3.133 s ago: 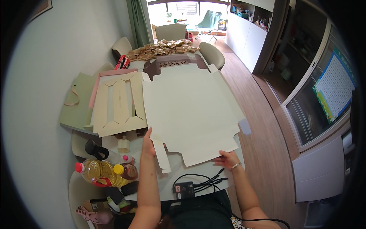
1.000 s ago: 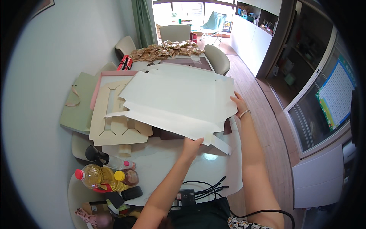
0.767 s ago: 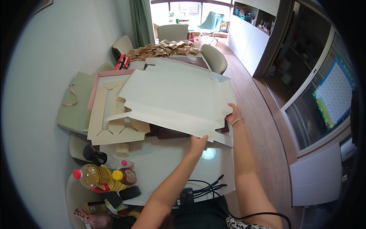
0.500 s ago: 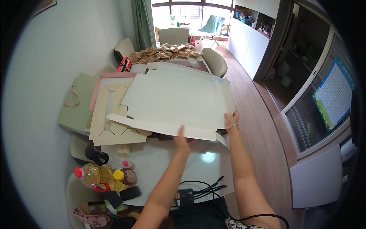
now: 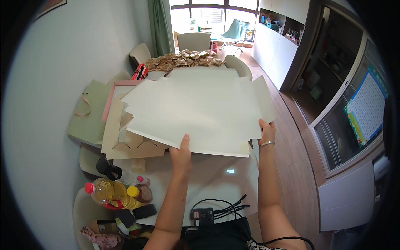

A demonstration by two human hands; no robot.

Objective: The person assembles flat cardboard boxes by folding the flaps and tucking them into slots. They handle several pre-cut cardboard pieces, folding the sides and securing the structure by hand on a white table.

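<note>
Head view: 2 hands [image 5: 181, 159] [image 5: 268, 131] hold white cardboard [image 5: 196, 110]; printed chart [image 5: 366, 102] at right.

A white sheet [image 5: 196, 112] is hiding the fingertips of the left hand [image 5: 181, 157]; the top edge is cutting off a wall frame [image 5: 50, 8].

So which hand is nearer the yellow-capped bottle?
Left: the left hand is beyond and right of the yellow-capped bottle; the right hand is farther right and farther away.
</note>
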